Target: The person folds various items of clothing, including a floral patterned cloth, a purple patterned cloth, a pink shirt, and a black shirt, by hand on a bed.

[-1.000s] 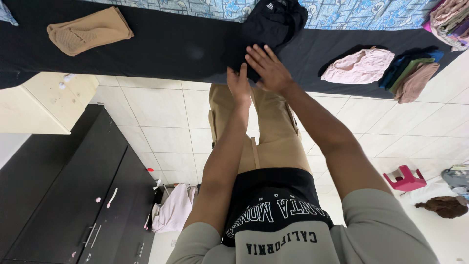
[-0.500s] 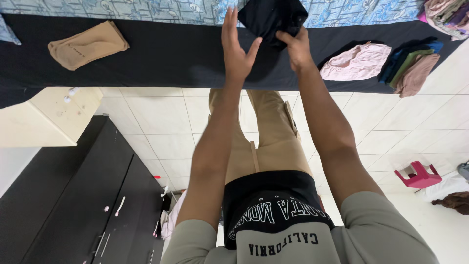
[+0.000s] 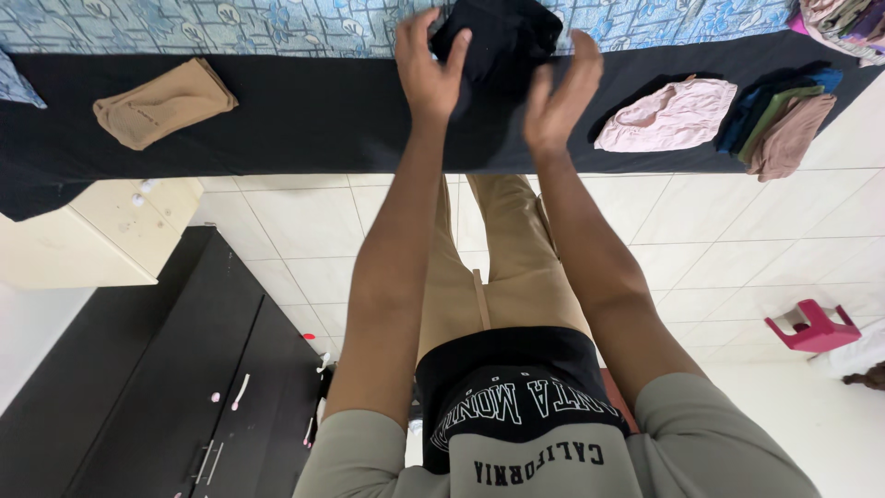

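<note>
Since the earlier frame, the right hand (image 3: pixel 560 92) had been lifted off the black garment (image 3: pixel 498 41), fingers spread. The garment was gripped by the left hand (image 3: pixel 426 69) above the bed (image 3: pixel 277 111). Folding judged midway; a steadying second grip seemed called for.

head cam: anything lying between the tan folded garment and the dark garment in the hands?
Nothing. In the head view only bare black sheet lies between the tan garment and the dark garment at the left hand.
</note>
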